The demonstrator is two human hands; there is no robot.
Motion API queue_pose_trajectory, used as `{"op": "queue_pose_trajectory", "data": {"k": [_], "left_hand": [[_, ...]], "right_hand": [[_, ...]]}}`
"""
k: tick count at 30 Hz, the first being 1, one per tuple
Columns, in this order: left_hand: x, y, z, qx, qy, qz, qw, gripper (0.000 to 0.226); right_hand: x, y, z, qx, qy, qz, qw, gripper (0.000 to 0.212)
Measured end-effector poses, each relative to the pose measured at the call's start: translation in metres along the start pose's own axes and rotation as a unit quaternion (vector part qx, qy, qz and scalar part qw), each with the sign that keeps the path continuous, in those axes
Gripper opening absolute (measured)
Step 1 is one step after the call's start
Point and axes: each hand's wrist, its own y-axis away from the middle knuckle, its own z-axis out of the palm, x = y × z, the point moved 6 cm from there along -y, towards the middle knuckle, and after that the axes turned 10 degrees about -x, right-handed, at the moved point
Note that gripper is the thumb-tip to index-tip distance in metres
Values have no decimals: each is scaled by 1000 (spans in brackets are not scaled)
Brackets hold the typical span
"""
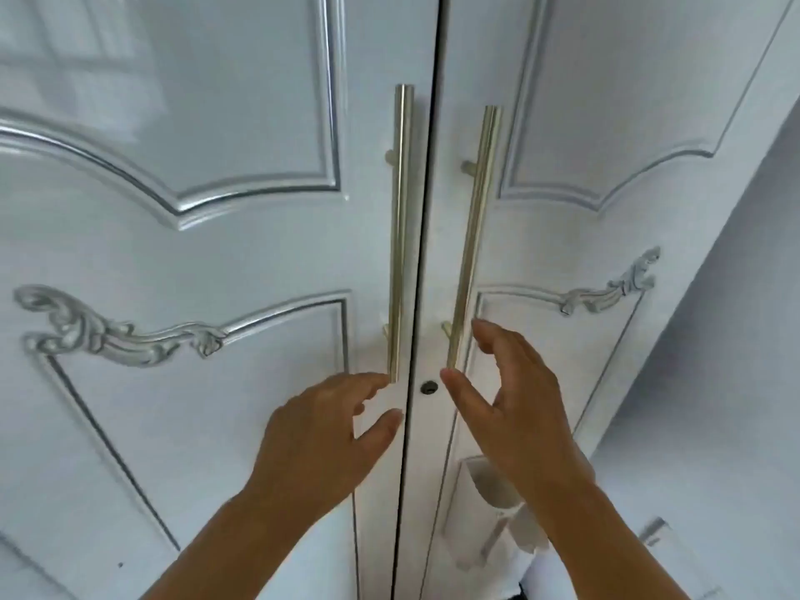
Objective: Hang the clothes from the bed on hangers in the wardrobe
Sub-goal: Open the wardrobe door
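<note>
While both hands (415, 422) spread empty, white carved wardrobe (216, 253) shows 2 brass handles (400, 231)

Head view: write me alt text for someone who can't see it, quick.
Two bare hands reach up toward the lower ends of two long brass bar handles on closed white wardrobe doors; the left hand and right hand are both open, gripping nothing. The left handle and right handle flank the centre seam, above a small keyhole.

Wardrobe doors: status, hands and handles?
Left hand and right hand open, at the bar handles' lower ends, gripping nothing. Wardrobe doors shut. Nothing in the way.
</note>
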Motion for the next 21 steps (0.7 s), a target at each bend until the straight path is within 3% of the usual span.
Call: {"op": "queue_pose_trajectory", "data": {"k": [3, 6, 14, 21], "left_hand": [[26, -4, -17, 66, -3, 27, 997, 48], [47, -9, -30, 110, -44, 43, 992, 56], [49, -11, -27, 75, -88, 26, 993, 87], [49, -2, -25, 63, -86, 55, 993, 80]], "right_hand": [[0, -22, -13, 0, -69, -22, 997, 63], [-3, -35, -10, -54, -117, -44, 991, 66], [3, -36, 6, -193, -258, -18, 946, 83], [-3, -26, 3, -192, -241, 5, 951, 84]]}}
